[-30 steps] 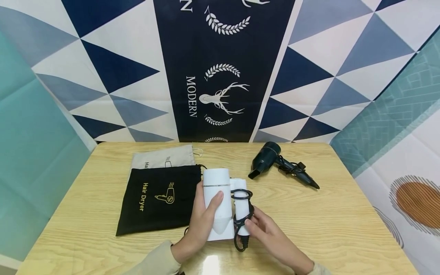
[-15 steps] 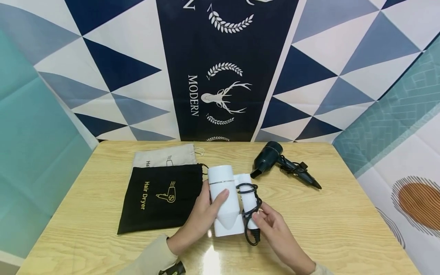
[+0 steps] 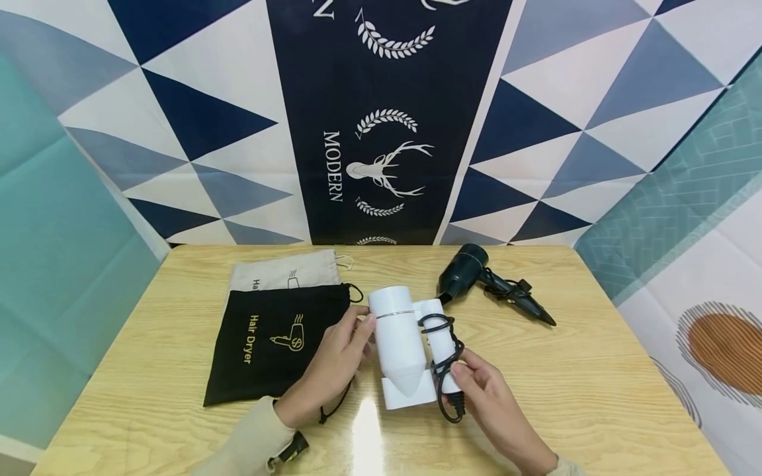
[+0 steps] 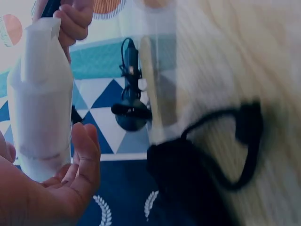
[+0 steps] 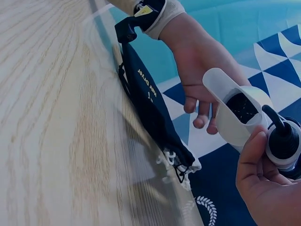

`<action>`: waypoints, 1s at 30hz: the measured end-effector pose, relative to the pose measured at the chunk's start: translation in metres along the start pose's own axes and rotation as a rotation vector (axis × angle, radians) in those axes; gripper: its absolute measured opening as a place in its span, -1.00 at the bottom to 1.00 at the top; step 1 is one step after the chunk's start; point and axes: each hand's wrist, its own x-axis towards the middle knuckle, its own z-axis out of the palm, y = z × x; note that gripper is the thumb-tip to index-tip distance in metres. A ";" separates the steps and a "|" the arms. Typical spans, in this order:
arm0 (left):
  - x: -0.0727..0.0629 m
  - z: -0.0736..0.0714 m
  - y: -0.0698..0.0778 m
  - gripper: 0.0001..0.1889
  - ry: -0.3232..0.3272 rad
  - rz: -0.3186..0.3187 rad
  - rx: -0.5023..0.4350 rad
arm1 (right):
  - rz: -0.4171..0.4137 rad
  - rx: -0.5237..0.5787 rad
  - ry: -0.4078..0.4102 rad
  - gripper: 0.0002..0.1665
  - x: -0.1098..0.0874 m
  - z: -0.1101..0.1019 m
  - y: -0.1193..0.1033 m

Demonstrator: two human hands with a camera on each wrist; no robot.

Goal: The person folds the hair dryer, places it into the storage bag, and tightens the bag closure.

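A white folded hair dryer (image 3: 401,350) is held over the table, its black cord (image 3: 458,348) wound round the handle. My right hand (image 3: 497,403) pinches the lower end of that handle between thumb and fingers. Beside the dryer's barrel, my left hand (image 3: 336,350) has its fingers loosely extended, fingertips right at the barrel's upper left side. In the right wrist view, the left hand's fingers (image 5: 202,115) hang relaxed near the nozzle. A black drawstring bag (image 3: 268,370) printed "Hair Dryer" lies flat to the left, partly behind my left hand.
A beige drawstring bag (image 3: 309,264) lies partly under the black one. At the back right of the wooden table (image 3: 571,396) rests a dark hair dryer (image 3: 464,270) with its cord wrapped round the handle. A patterned cloth (image 3: 238,119) hangs behind the table.
The white hair dryer has shifted to the right with my right hand. My left hand, which gripped the barrel with its thumb across the front, has loosened and drawn back to the left.
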 end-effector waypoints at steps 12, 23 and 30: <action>0.005 -0.007 -0.007 -0.73 0.138 0.182 0.232 | -0.005 0.018 0.026 -0.65 -0.003 -0.005 0.000; 0.016 -0.012 -0.021 -0.86 0.122 0.133 0.438 | 0.032 0.010 0.054 -0.67 -0.003 -0.009 0.002; 0.021 -0.015 -0.035 -0.79 0.082 0.121 0.621 | 0.042 0.003 0.055 -0.65 -0.001 -0.009 0.004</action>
